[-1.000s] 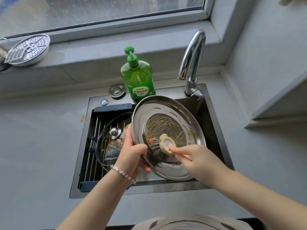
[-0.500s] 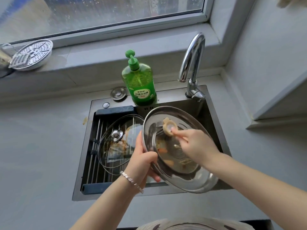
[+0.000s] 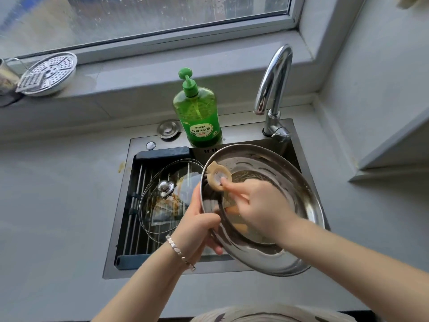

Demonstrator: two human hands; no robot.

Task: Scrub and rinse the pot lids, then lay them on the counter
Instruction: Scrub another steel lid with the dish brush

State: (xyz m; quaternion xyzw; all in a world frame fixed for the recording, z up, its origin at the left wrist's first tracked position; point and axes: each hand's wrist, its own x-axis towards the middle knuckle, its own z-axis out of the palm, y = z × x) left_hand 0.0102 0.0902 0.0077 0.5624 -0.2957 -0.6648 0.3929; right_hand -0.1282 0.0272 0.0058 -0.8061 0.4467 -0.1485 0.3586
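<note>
A steel pot lid point(image 3: 301, 198) is held tilted over the sink, its inner side facing me, brown grime in its middle. My left hand point(image 3: 197, 226) grips its left rim. My right hand point(image 3: 260, 208) holds a beige scrub brush point(image 3: 218, 178) with its forefinger on the back, pressing the bristles against the lid's upper left inside. A glass lid point(image 3: 162, 205) with a steel knob and orange-brown smears lies on the drain rack in the sink, left of the steel lid.
A green dish soap bottle point(image 3: 198, 115) stands on the sink's back ledge beside the chrome faucet point(image 3: 274, 89). The black sink point(image 3: 120, 228) holds a roll-up rack. A perforated steamer plate point(image 3: 48, 73) sits on the window sill at left. Grey counter point(image 3: 58, 194) surrounds the sink.
The brush has travelled from the lid's centre up and then across to its upper left inside. The steel lid has shifted lower and to the right in my left hand.
</note>
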